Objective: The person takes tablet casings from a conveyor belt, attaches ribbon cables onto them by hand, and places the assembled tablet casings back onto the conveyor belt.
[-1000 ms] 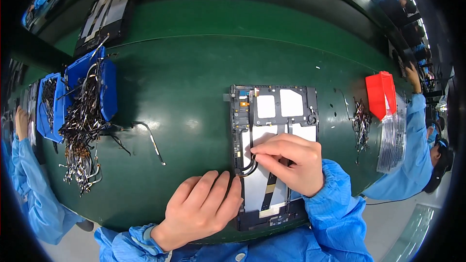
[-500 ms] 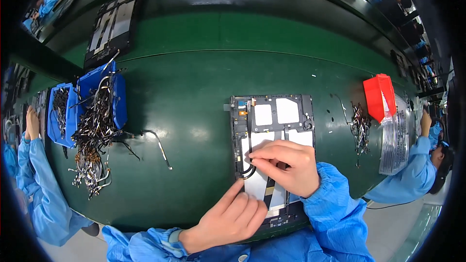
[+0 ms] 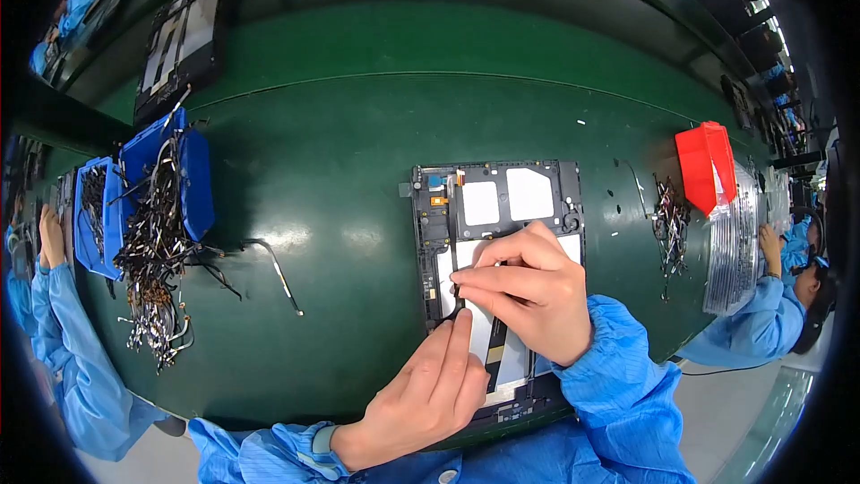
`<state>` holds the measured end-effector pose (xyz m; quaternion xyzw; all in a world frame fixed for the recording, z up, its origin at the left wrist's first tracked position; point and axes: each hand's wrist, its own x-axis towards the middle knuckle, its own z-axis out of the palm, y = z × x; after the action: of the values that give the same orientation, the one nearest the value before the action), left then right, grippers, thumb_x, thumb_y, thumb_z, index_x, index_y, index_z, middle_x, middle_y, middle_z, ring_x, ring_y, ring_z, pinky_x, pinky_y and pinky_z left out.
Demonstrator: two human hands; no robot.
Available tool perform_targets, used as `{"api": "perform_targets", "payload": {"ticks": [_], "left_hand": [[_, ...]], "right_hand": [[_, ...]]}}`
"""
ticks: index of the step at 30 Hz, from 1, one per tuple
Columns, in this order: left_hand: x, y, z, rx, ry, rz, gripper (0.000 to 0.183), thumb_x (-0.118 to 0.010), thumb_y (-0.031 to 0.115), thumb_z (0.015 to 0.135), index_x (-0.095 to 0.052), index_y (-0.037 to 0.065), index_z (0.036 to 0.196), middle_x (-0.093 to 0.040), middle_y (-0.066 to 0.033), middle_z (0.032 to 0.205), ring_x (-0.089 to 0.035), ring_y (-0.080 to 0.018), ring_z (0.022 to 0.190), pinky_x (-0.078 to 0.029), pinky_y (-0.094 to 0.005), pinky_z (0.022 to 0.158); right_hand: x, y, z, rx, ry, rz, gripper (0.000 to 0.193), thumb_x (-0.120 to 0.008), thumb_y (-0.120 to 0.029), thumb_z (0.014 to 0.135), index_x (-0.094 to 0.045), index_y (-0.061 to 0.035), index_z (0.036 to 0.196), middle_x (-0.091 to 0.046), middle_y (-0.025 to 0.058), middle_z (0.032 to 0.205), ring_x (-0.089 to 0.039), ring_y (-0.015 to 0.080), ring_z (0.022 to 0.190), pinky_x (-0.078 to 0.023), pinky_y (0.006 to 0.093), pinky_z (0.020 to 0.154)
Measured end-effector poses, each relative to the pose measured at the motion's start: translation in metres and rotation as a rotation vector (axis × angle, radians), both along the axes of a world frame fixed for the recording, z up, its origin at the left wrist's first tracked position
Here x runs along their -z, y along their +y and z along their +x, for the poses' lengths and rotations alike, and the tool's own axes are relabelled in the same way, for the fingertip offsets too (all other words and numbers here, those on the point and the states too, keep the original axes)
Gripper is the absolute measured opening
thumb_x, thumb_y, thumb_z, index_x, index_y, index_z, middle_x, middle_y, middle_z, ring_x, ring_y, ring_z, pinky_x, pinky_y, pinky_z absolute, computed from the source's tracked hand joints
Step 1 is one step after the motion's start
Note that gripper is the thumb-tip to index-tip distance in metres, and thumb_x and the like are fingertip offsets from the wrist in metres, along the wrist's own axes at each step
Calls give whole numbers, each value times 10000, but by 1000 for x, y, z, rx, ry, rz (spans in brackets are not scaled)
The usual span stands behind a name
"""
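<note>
A tablet-like device with its back off (image 3: 479, 206), a black frame with white and silver panels inside, lies on the green bench in front of me. My right hand (image 3: 528, 291) is closed in a pinch over its left part, fingertips on a thin black cable (image 3: 453, 246) that runs down the device. My left hand (image 3: 430, 385) reaches in from below, fingers stretched out, with fingertips at the device's left side just below the right hand's pinch. The cable's lower end is mostly hidden by my fingers.
To the left, blue bins (image 3: 193, 184) overflow with a heap of thin cables (image 3: 157, 242); one loose cable (image 3: 276, 273) lies beside them. A red bin (image 3: 705, 166), clear plastic trays (image 3: 733, 251) and a small cable pile (image 3: 670, 229) are right. Another device (image 3: 184, 36) lies far left. Co-workers sit on both sides.
My left fingertips have moved up and right, closer to the right hand's pinch. The black cable's loop at the lower left no longer shows. The whole view has shifted slightly.
</note>
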<state>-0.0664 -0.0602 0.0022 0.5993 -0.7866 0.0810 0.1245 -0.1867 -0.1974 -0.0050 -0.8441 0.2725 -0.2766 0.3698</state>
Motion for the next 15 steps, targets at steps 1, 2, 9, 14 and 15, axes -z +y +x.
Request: {"api": "perform_targets", "payload": {"ticks": [1, 2, 9, 14, 15], "left_hand": [[0, 0, 0, -12, -13, -4, 187, -526, 208, 858, -547, 86, 717, -670, -116, 1080, -609, -182, 968, -479, -229, 815], [0, 0, 0, -23, -27, -9, 206, -516, 220, 863, -538, 91, 703, -677, -111, 1071, -611, -175, 966, -472, -216, 809], [1, 1, -1, -13, 20, 28, 304, -617, 326, 763, -586, 28, 812, -642, -159, 1130, -621, -229, 968, -500, -254, 805], [2, 1, -2, -22, 27, 37, 301, -617, 329, 762, -566, 37, 814, -643, -159, 1132, -621, -228, 970, -497, -251, 796], [1, 1, -2, -21, 25, 38, 301, -617, 329, 762, -566, 37, 814, -643, -159, 1132, -621, -228, 970, -497, -251, 796]], "right_hand": [[0, 0, 0, 2, 5, 6, 173, -782, -45, 685, -732, -67, 849, -597, 25, 827, -501, 199, 704, -434, 303, 589], [0, 0, 1, 0, -1, 2, 175, -782, -42, 684, -732, -67, 850, -596, 25, 827, -501, 199, 703, -434, 301, 588], [-6, -3, 4, 39, 15, 87, 186, -771, -49, 696, -728, -67, 876, -608, 35, 828, -525, 206, 708, -440, 311, 601], [2, -5, 7, 89, -3, 52, 153, -765, -44, 696, -717, -55, 841, -620, 33, 798, -544, 209, 707, -453, 308, 612], [2, -5, 8, 90, -5, 53, 153, -765, -44, 696, -717, -55, 841, -620, 33, 798, -544, 209, 707, -453, 308, 612]]}}
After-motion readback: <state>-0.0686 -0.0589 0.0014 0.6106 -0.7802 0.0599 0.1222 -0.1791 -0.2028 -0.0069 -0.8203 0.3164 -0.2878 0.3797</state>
